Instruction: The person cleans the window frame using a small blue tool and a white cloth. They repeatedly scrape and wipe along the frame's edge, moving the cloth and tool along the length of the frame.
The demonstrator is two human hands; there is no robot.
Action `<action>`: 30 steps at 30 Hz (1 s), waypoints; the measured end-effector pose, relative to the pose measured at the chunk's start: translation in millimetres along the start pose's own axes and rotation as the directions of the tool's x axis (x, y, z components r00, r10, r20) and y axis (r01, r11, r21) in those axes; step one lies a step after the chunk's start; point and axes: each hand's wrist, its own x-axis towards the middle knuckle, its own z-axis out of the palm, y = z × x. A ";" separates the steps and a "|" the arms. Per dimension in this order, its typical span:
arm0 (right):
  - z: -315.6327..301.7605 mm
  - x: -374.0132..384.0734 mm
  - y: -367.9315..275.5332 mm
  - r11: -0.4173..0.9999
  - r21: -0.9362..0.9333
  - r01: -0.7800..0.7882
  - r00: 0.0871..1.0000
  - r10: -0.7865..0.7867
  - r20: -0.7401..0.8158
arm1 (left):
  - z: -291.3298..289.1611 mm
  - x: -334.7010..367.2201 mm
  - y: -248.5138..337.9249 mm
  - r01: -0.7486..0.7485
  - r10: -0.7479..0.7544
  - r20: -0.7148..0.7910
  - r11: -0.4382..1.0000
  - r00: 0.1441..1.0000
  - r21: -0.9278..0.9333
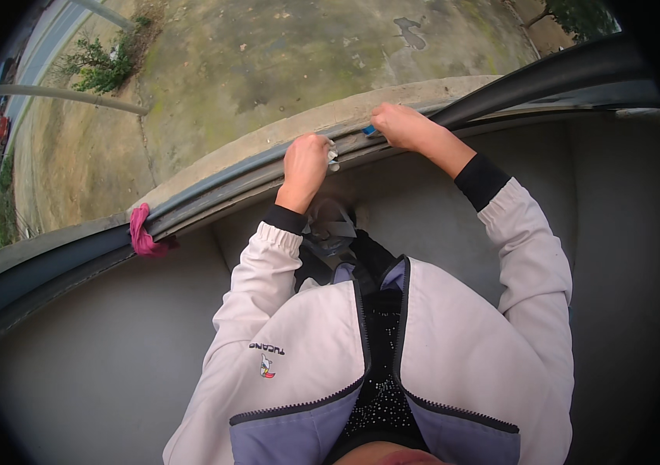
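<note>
My left hand is closed, held over the grey metal window track. Crumpled off-white material, perhaps tissue or wrapping, sticks out beside its fingers. Farther right, my right hand is curled round a small blue object, whose end rests at the track; its kind is hidden by the fingers. To the left, a bunched pink cloth hangs over the track.
A dark window frame runs off to the right. Beyond the concrete ledge lies open ground far below, with poles and shrubs. A grey wall stands under the sill; a clear plastic bag shows near my legs.
</note>
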 end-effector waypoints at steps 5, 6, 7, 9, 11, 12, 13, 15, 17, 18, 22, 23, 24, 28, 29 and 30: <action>-6.1 13.0 9.2 0.999 0.019 0.042 0.996 -0.044 0.078 | 10.0 13.7 0.1 -0.077 0.074 0.094 0.997 0.993 0.028; -6.3 15.5 10.4 0.998 0.035 0.056 0.995 -0.059 0.086 | 11.3 15.5 1.8 -0.094 0.092 0.087 0.995 0.992 0.021; -6.5 18.0 11.8 0.997 0.042 0.061 0.993 -0.064 0.098 | 11.7 17.2 3.4 -0.109 0.108 0.088 0.994 0.990 0.012; -6.6 21.9 14.3 0.996 0.058 0.068 0.990 -0.074 0.118 | 10.6 19.2 6.0 -0.062 0.053 0.142 0.996 0.988 0.060; -6.5 25.1 16.5 0.995 0.074 0.065 0.988 -0.075 0.136 | 8.9 20.5 8.5 -0.034 0.016 0.177 0.995 0.984 0.097; -6.1 26.4 17.0 0.995 0.070 0.068 0.986 -0.078 0.145 | 8.4 20.3 9.8 -0.029 0.008 0.182 0.993 0.983 0.110; -5.4 28.1 17.3 0.996 0.063 0.066 0.985 -0.075 0.156 | 8.2 20.7 11.1 -0.029 0.007 0.185 0.992 0.983 0.121; -3.8 31.0 17.1 0.996 0.052 0.068 0.980 -0.076 0.183 | 9.3 21.4 13.2 -0.044 0.021 0.186 0.991 0.982 0.125; -1.8 34.3 15.1 0.997 0.030 0.069 0.973 -0.074 0.218 | 11.6 21.7 14.7 -0.048 0.031 0.169 0.994 0.985 0.095; -0.4 35.4 12.5 0.997 0.045 0.062 0.977 -0.070 0.203 | 12.9 21.2 15.6 -0.040 0.029 0.152 0.997 0.988 0.065; 3.3 31.8 0.5 0.998 0.052 0.037 0.988 -0.044 0.148 | 18.2 19.8 16.9 -0.016 0.023 0.122 0.998 0.992 -0.056; 3.6 30.0 -1.9 0.998 0.052 0.039 0.991 -0.045 0.126 | 19.0 19.4 16.7 0.002 0.006 0.115 0.997 0.993 -0.074; 3.7 28.5 -3.8 0.997 0.057 0.043 0.993 -0.049 0.107 | 20.0 19.2 17.2 0.013 -0.002 0.113 0.995 0.994 -0.100; 4.0 24.7 -5.6 0.995 0.071 0.076 0.996 -0.079 0.041 | 20.3 15.2 18.3 0.046 -0.041 0.023 0.952 0.999 -0.301; 4.2 24.5 -5.1 0.994 0.066 0.088 0.996 -0.090 0.027 | 18.6 13.2 17.4 0.070 -0.072 0.004 0.937 0.997 -0.342; 4.7 24.1 -4.5 0.993 0.082 0.085 0.996 -0.086 0.013 | 16.2 10.4 16.2 0.101 -0.108 0.003 0.919 0.994 -0.380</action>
